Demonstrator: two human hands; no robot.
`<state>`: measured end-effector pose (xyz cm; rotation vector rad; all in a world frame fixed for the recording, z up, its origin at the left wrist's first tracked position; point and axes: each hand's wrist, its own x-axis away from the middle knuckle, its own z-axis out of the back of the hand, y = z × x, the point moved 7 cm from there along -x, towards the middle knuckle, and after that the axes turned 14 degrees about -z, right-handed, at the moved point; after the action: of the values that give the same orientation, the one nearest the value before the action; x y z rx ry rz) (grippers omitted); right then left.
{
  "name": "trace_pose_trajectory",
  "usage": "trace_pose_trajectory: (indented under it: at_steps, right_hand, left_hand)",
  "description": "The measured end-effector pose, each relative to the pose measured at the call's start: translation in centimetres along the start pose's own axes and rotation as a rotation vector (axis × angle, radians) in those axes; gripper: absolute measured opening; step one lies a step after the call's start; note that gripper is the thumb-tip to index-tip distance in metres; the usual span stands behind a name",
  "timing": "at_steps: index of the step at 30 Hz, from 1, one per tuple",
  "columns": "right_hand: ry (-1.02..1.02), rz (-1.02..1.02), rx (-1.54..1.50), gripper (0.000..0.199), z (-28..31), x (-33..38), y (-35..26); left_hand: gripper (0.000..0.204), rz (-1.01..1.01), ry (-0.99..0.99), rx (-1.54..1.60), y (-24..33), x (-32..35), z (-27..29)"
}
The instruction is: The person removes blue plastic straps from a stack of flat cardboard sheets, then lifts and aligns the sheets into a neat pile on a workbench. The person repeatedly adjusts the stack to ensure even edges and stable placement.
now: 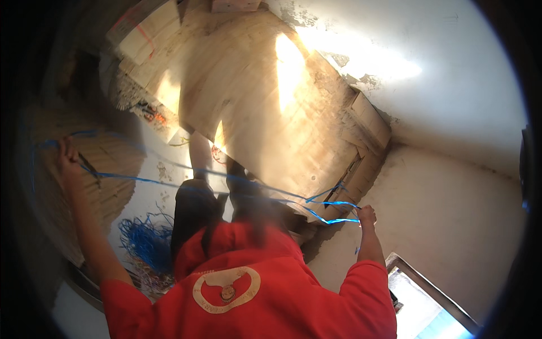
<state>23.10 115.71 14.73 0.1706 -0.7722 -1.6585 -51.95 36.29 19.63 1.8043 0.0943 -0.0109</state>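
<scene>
Blue plastic twine [282, 193] is stretched in several strands across the front of my body, from one hand to the other. At the far left my left hand [69, 158] is closed around the twine, with a loop trailing past it. My right hand [367, 215], out to the right, makes a fist on the other end of the strands. A short loose piece sticks up from the strands near the table's corner. Below the strands on the left lies a tangled heap of blue twine [145, 242].
A wide wooden table [254, 107] with sunlit patches stands ahead. Stacked flat boards [116, 175] lie at the left, a pale box [148, 35] at the far left. A stained white wall [451, 73] rises at the right, above a framed opening [423, 299].
</scene>
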Motion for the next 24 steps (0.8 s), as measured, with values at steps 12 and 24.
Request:
trace_pose_trajectory:
  at_steps: [12, 24]
  right_hand:
    - [-0.079, -0.216, -0.166, 0.037, -4.4, -6.5, -17.2]
    - [0.065, -0.203, -0.203, 0.057, -8.1, -16.3, -30.2]
  left_hand:
    - [0.025, 0.213, -0.239, -0.223, -29.9, -9.9, -27.6]
    - [0.026, 0.307, -0.317, -0.562, -47.8, -21.5, -31.2]
